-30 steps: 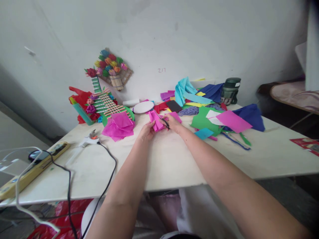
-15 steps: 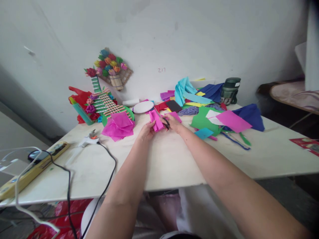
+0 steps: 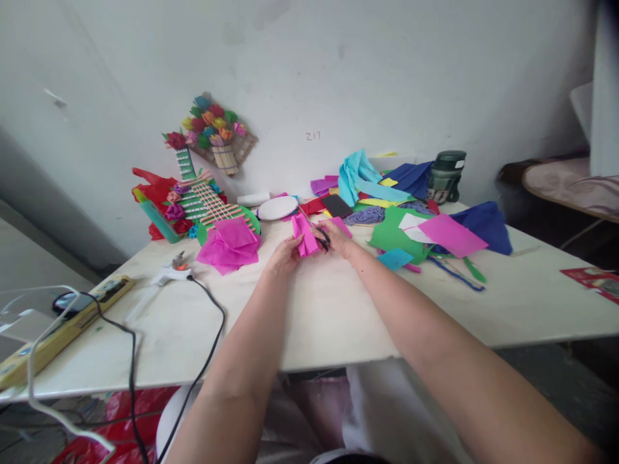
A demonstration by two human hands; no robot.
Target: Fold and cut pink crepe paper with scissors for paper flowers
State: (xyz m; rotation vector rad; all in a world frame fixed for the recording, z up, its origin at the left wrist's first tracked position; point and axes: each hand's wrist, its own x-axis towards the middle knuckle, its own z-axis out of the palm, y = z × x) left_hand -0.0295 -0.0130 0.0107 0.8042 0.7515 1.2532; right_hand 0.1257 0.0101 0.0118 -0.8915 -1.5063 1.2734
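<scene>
My left hand [image 3: 287, 254] pinches a folded piece of bright pink crepe paper [image 3: 304, 236] above the middle of the table. Closed round the black handles of a pair of scissors [image 3: 323, 240] is my right hand [image 3: 339, 238]. The scissor blades lie along the right side of the folded paper, pointing away from me. Another pink piece of paper [image 3: 341, 225] shows just behind my right hand. To the left, a loose pile of pink crepe paper [image 3: 230, 246] rests against a green guitar-shaped craft [image 3: 207, 206] with paper flowers.
A glue gun [image 3: 173, 273] with a black cord and a yellow power strip [image 3: 91, 312] lie at left. Coloured paper [image 3: 401, 229], a phone [image 3: 337, 206] and purple yarn [image 3: 367, 215] spread across the back right. A dark green bottle [image 3: 445, 176] stands by the wall.
The pink paper's far end has shifted slightly right, toward the scissors. Both hands stay in nearly the same place and keep their hold.
</scene>
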